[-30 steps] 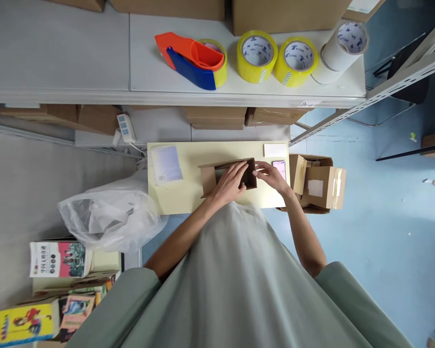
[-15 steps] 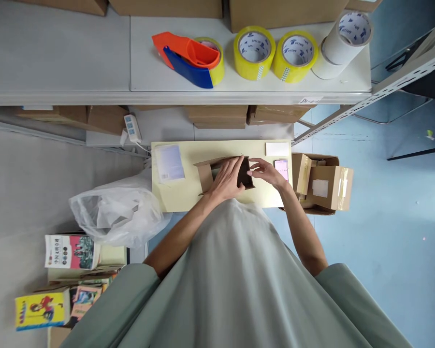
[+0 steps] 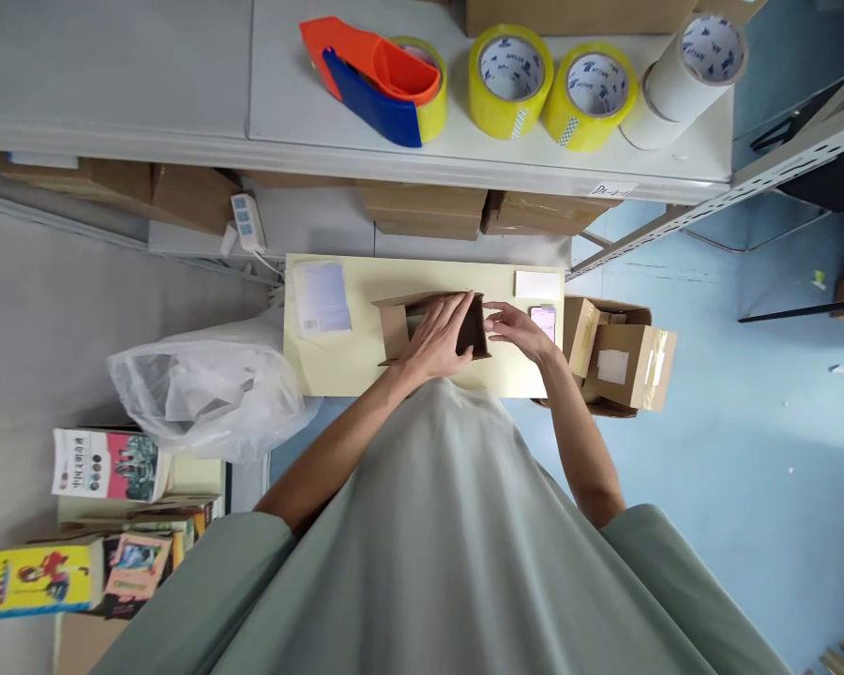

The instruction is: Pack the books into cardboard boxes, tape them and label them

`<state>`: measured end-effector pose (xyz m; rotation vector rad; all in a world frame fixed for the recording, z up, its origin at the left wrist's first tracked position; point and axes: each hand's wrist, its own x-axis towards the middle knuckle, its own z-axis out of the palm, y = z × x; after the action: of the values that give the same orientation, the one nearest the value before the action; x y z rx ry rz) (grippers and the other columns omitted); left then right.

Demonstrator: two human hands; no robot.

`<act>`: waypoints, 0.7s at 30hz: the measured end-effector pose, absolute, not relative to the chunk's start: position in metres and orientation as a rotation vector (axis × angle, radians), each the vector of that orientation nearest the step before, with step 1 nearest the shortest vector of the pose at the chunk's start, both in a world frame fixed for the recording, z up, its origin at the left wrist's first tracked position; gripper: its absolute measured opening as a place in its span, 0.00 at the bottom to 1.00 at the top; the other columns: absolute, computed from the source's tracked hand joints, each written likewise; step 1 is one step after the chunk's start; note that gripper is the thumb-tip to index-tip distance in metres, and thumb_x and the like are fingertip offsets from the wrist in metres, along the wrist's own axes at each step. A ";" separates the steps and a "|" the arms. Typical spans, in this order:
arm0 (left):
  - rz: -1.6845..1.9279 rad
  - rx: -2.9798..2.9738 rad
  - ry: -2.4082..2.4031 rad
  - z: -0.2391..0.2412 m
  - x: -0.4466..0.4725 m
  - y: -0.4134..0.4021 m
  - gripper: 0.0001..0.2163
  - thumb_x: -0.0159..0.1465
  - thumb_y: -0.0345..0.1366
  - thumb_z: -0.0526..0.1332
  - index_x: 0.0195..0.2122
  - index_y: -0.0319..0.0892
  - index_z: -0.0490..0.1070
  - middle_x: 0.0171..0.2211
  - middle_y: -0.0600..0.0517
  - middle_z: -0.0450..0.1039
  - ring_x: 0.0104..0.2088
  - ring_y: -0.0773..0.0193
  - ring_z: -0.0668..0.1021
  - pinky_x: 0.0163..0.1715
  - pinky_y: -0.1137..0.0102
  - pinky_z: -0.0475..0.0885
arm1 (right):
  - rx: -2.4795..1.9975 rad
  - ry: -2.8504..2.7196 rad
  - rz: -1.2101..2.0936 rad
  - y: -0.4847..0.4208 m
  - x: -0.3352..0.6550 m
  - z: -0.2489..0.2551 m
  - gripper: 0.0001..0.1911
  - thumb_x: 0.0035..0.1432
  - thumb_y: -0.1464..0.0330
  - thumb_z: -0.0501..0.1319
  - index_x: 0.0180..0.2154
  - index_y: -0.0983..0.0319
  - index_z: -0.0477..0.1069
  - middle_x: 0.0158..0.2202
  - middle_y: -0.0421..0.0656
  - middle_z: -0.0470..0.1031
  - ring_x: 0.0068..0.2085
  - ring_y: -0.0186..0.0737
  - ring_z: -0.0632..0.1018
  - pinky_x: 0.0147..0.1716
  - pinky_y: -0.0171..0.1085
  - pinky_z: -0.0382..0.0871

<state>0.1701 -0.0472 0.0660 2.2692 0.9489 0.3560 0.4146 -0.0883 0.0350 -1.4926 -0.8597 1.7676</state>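
A small brown cardboard box [image 3: 396, 325] lies on a pale yellow table [image 3: 352, 366], its flaps partly open. My left hand [image 3: 442, 337] rests flat on top of the box, fingers stretched toward its right end. My right hand [image 3: 517, 328] is at the box's right end, fingers curled at the flap there. A phone with a pink screen [image 3: 545, 322] lies just right of that hand. A white card [image 3: 536, 283] sits at the table's far right corner and a clear-wrapped sheet [image 3: 322, 297] at its left.
The shelf above carries an orange and blue tape dispenser [image 3: 372, 80], two yellow tape rolls [image 3: 510, 80] and a white roll [image 3: 689, 75]. An open carton [image 3: 615, 361] stands right of the table. Left lie a plastic bag [image 3: 197, 389] and stacked books [image 3: 105, 464].
The view has shifted slightly. My right hand has drawn a little closer to the box's right end; my left hand stays on the box.
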 end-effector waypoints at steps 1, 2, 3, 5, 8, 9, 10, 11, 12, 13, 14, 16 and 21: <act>0.358 2.269 0.953 0.066 0.170 -0.047 0.50 0.64 0.34 0.68 0.84 0.41 0.43 0.78 0.35 0.59 0.77 0.37 0.65 0.78 0.43 0.58 | -1.552 -0.871 1.753 -0.086 0.411 0.034 0.41 0.49 0.49 0.81 0.60 0.53 0.74 0.44 0.39 0.78 0.47 0.42 0.81 0.53 0.44 0.79; 0.358 2.270 0.956 0.065 0.170 -0.047 0.50 0.64 0.33 0.68 0.84 0.40 0.43 0.78 0.34 0.59 0.77 0.37 0.65 0.78 0.44 0.59 | -1.620 -0.901 1.728 -0.083 0.406 0.033 0.42 0.47 0.50 0.81 0.61 0.54 0.73 0.44 0.40 0.78 0.46 0.43 0.81 0.51 0.44 0.79; 0.356 2.271 0.958 0.065 0.170 -0.047 0.50 0.63 0.32 0.67 0.84 0.39 0.44 0.78 0.34 0.59 0.77 0.37 0.65 0.78 0.44 0.59 | -1.694 -0.947 1.691 -0.079 0.402 0.032 0.44 0.46 0.50 0.81 0.61 0.54 0.72 0.44 0.40 0.78 0.45 0.44 0.80 0.49 0.44 0.79; 0.352 2.278 0.954 0.065 0.173 -0.047 0.50 0.61 0.29 0.66 0.83 0.38 0.47 0.78 0.34 0.59 0.77 0.38 0.66 0.78 0.45 0.60 | -1.837 -1.074 1.594 -0.072 0.392 0.030 0.45 0.45 0.51 0.81 0.62 0.54 0.71 0.45 0.42 0.78 0.45 0.47 0.80 0.47 0.45 0.79; 0.432 2.246 0.981 0.068 0.174 -0.047 0.44 0.59 0.26 0.65 0.78 0.40 0.59 0.75 0.38 0.67 0.74 0.42 0.71 0.77 0.49 0.64 | -2.011 -1.238 1.433 -0.065 0.383 0.028 0.45 0.47 0.50 0.81 0.63 0.57 0.72 0.48 0.47 0.79 0.49 0.53 0.81 0.50 0.47 0.78; 0.488 2.220 1.016 0.070 0.171 -0.047 0.38 0.60 0.25 0.65 0.74 0.42 0.66 0.71 0.40 0.72 0.71 0.44 0.74 0.75 0.51 0.67 | -2.046 -1.260 1.405 -0.064 0.382 0.028 0.45 0.48 0.50 0.81 0.63 0.58 0.72 0.50 0.49 0.80 0.50 0.55 0.82 0.51 0.48 0.78; 0.551 2.190 1.066 0.072 0.165 -0.047 0.31 0.63 0.26 0.63 0.68 0.44 0.71 0.66 0.42 0.77 0.67 0.48 0.78 0.72 0.53 0.71 | -2.061 -1.264 1.401 -0.065 0.382 0.029 0.45 0.49 0.49 0.81 0.63 0.58 0.72 0.51 0.50 0.81 0.51 0.56 0.82 0.51 0.48 0.78; 0.615 2.160 1.130 0.075 0.155 -0.045 0.23 0.66 0.27 0.61 0.62 0.45 0.75 0.60 0.44 0.81 0.62 0.50 0.80 0.68 0.55 0.74 | -2.058 -1.255 1.416 -0.066 0.384 0.030 0.45 0.50 0.49 0.80 0.64 0.58 0.72 0.52 0.51 0.81 0.51 0.56 0.83 0.52 0.48 0.78; 0.670 2.126 1.214 0.076 0.142 -0.044 0.17 0.69 0.28 0.60 0.57 0.46 0.76 0.55 0.45 0.82 0.58 0.52 0.82 0.64 0.56 0.77 | -2.041 -1.237 1.440 -0.068 0.386 0.031 0.45 0.51 0.48 0.80 0.64 0.58 0.73 0.53 0.52 0.82 0.51 0.56 0.83 0.51 0.48 0.78; 0.716 2.086 1.316 0.077 0.126 -0.041 0.13 0.72 0.30 0.59 0.54 0.47 0.76 0.51 0.45 0.83 0.55 0.53 0.83 0.61 0.56 0.78 | -2.020 -1.214 1.467 -0.071 0.389 0.031 0.44 0.52 0.47 0.80 0.65 0.57 0.73 0.53 0.52 0.83 0.51 0.55 0.84 0.51 0.48 0.79; 0.757 2.038 1.432 0.077 0.108 -0.038 0.10 0.73 0.32 0.59 0.53 0.46 0.75 0.50 0.45 0.82 0.53 0.52 0.83 0.61 0.54 0.79 | -1.999 -1.189 1.489 -0.074 0.393 0.032 0.43 0.53 0.47 0.80 0.65 0.56 0.74 0.55 0.52 0.84 0.50 0.55 0.84 0.51 0.48 0.79; 0.778 1.787 1.746 0.073 0.072 -0.029 0.13 0.70 0.36 0.65 0.55 0.47 0.74 0.54 0.45 0.82 0.53 0.54 0.84 0.58 0.56 0.81 | -1.973 -1.134 1.532 -0.080 0.398 0.034 0.43 0.53 0.45 0.80 0.64 0.56 0.75 0.58 0.52 0.83 0.51 0.54 0.85 0.52 0.48 0.80; 0.361 1.300 1.603 0.048 0.027 -0.018 0.27 0.60 0.52 0.76 0.56 0.44 0.79 0.61 0.40 0.82 0.61 0.44 0.83 0.59 0.55 0.81 | -1.932 -1.041 1.589 -0.086 0.401 0.033 0.43 0.51 0.43 0.81 0.61 0.58 0.79 0.62 0.55 0.82 0.53 0.54 0.85 0.51 0.48 0.83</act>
<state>0.0270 -0.0184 0.0481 1.3000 1.6025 0.3609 0.4006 -0.0857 0.0332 -1.9320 -1.0410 1.5891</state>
